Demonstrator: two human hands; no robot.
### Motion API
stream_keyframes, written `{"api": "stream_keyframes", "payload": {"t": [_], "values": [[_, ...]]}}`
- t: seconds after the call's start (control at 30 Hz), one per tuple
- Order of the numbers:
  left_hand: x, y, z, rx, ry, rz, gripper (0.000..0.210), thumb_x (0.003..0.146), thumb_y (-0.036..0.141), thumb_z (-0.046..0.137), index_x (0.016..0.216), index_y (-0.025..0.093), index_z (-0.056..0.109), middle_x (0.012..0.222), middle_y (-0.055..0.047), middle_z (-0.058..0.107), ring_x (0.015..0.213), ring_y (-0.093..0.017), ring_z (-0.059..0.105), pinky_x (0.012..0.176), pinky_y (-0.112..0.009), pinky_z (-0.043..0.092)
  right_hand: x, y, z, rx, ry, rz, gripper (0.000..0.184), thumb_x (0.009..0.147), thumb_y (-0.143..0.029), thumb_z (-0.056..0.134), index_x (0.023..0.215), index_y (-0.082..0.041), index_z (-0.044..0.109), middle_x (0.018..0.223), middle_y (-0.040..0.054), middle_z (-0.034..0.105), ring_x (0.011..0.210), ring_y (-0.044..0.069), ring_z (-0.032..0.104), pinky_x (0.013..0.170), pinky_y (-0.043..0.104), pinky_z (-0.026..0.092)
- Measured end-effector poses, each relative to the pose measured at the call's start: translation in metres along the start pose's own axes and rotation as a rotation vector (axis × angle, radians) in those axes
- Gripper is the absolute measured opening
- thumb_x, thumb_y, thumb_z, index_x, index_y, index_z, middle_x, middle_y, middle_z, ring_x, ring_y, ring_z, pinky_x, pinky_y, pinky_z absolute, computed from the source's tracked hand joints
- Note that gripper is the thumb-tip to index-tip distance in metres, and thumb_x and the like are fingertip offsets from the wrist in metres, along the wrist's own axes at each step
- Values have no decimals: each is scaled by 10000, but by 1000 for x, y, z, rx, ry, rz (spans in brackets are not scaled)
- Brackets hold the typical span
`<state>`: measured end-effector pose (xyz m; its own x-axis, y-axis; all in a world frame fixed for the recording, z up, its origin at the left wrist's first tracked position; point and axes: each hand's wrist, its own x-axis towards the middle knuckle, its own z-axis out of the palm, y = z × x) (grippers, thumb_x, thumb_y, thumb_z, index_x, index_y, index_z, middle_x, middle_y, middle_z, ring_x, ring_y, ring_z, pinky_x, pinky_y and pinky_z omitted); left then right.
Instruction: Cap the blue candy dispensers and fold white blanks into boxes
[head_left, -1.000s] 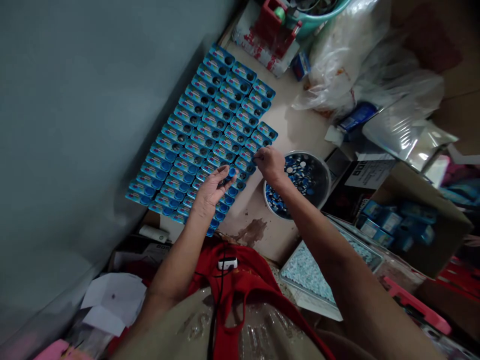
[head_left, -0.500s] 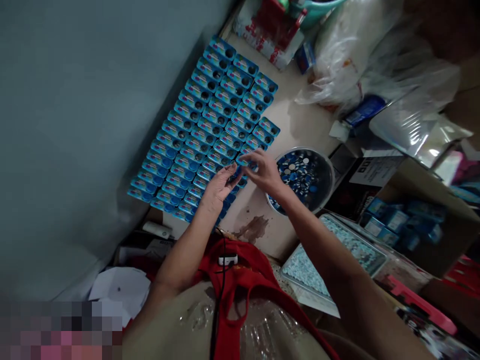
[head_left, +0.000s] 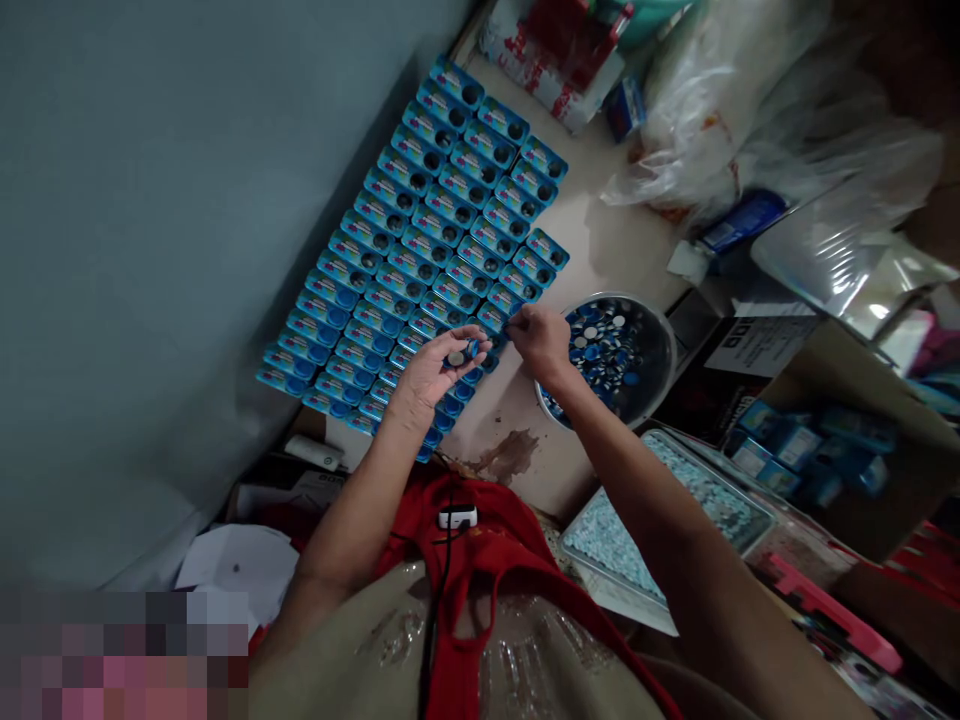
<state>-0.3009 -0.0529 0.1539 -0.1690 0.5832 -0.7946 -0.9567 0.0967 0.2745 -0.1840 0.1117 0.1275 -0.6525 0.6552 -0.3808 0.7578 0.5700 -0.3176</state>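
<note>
Palm up, my left hand (head_left: 424, 375) is closed around a few round blue caps (head_left: 472, 349) with pale undersides. The fingers of my right hand (head_left: 544, 340) are pinched at the right edge of the rows of blue packs (head_left: 427, 207); what they hold is hidden, though blue shows at the fingertips. Each pack is printed, with a round spot at one end. That spot looks dark in the upper rows, while blue discs (head_left: 337, 318) fill it in the lower ones. Just right of my right hand stands a round metal bowl (head_left: 670, 350) holding many blue and white caps.
A clear tray (head_left: 761, 530) of small pale-blue pieces lies at the lower right, beside an open carton (head_left: 919, 440) with blue boxes. Clear plastic bags (head_left: 697, 110) are heaped at the upper right. A wall (head_left: 187, 200) borders the packs on the left.
My hands have drawn apart: the left has turned to show caps in its fingers, and the right has shifted slightly right, its fingers now pinched. The whole view has shifted a little.
</note>
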Motion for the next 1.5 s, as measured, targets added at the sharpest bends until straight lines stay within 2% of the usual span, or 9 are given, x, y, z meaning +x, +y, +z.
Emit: {"api": "stream_keyframes", "payload": {"t": [0.1,0.3,0.6,0.73,0.83,0.93,1.07,1.2,1.5], "values": [[3,3,-4,18,-20,-5,208,783,15,683,949,119,754,979,-82,796,946,-182,777,1013,-355,594,11,-6,-3,-90,-25,81,94,848,-255,669,933,-235,701,996,68,764,922,261,678,730,310,426],[3,0,-2,-35,18,22,105,878,114,749,978,142,733,909,-48,773,898,-174,785,984,-346,616,19,-6,-15,-129,-43,103,265,808,-314,775,1046,-259,672,952,36,737,900,275,672,736,329,440],[0,-26,4,-105,146,61,167,822,75,830,848,147,681,820,19,724,800,-80,706,968,-270,597,-56,-26,10,557,113,-408,196,907,-244,608,1036,-233,756,994,66,703,850,185,664,786,310,541],[-5,-37,10,-116,151,63,161,845,92,816,845,151,666,821,17,729,791,-76,700,923,-241,599,-67,-18,20,672,222,-302,163,906,-275,609,932,-236,765,936,58,742,877,196,683,806,325,538],[-10,-37,3,-101,212,55,178,860,147,826,888,159,651,830,5,733,768,-100,720,855,-257,610,-62,-3,19,732,204,-49,131,856,-316,648,878,-216,730,843,32,731,779,188,656,733,312,516],[-14,-30,-10,-104,276,71,168,893,171,802,900,164,634,808,2,723,752,-101,724,756,-213,591,-53,5,17,650,138,118,120,839,-317,644,846,-204,684,756,6,673,705,175,604,692,297,486],[-16,-20,-19,-92,246,76,155,893,150,797,897,160,643,803,-3,727,757,-97,724,726,-186,579,-44,-3,16,263,70,-1,136,894,-300,623,902,-204,718,911,54,677,830,204,617,765,314,456],[-14,-16,-14,-54,193,61,137,888,135,793,894,156,658,829,-19,749,804,-112,740,819,-222,604,-35,-20,11,-25,4,36,131,934,-298,606,899,-227,710,1047,75,686,897,225,626,733,315,419],[-6,-21,-6,6,149,119,207,831,156,853,886,156,653,787,-2,749,756,-111,756,783,-210,607,-1,-27,3,-133,-122,114,87,861,-333,713,911,-266,690,869,30,725,853,255,654,721,322,420]]}}
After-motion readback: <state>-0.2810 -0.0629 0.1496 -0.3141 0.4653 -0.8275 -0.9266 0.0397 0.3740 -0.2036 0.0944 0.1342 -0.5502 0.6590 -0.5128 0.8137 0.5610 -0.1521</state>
